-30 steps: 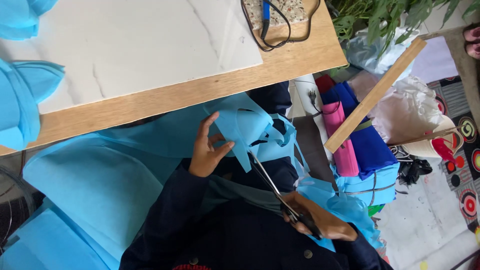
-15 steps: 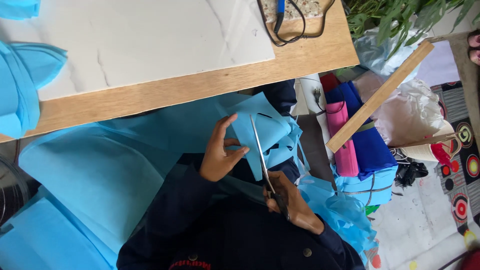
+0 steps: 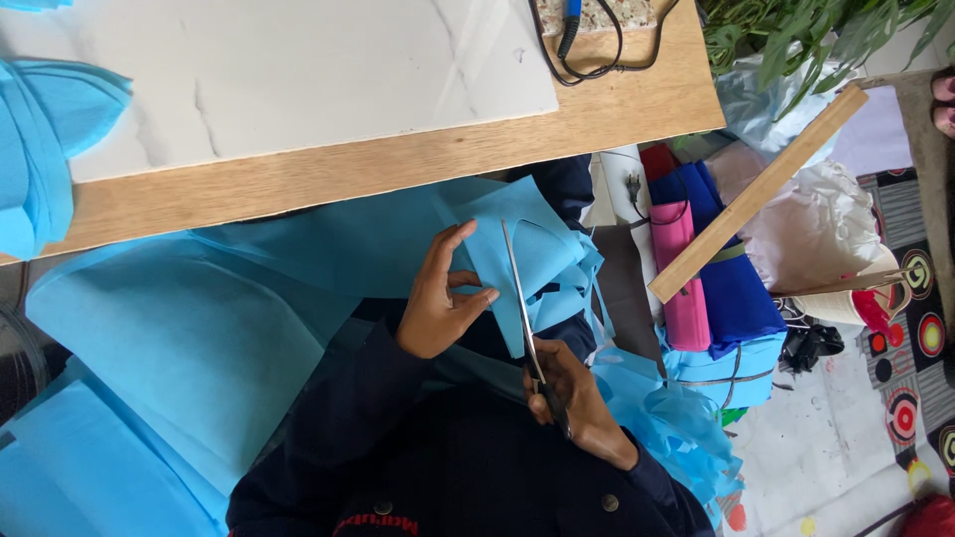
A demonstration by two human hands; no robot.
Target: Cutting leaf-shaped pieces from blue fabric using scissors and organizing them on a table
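Observation:
My left hand (image 3: 438,298) pinches a folded piece of light blue fabric (image 3: 527,249) held over my lap, just below the table edge. My right hand (image 3: 572,398) grips a pair of scissors (image 3: 522,298) whose long blades point up into the blue fabric beside my left fingers. A large sheet of the same blue fabric (image 3: 199,328) spreads over my lap to the left. I wear dark navy sleeves.
A wooden table (image 3: 398,159) carries a white marble-look board (image 3: 279,70), a blue fabric stack (image 3: 40,149) at the left and a black cable (image 3: 587,50). To the right lie pink and blue fabric rolls (image 3: 716,278), a wooden stick (image 3: 756,189), plastic bags and blue scraps (image 3: 676,428).
The scissors swung from a slant low at the right to nearly upright, blades now in the folded blue piece. My left hand shifted its pinch on the fabric.

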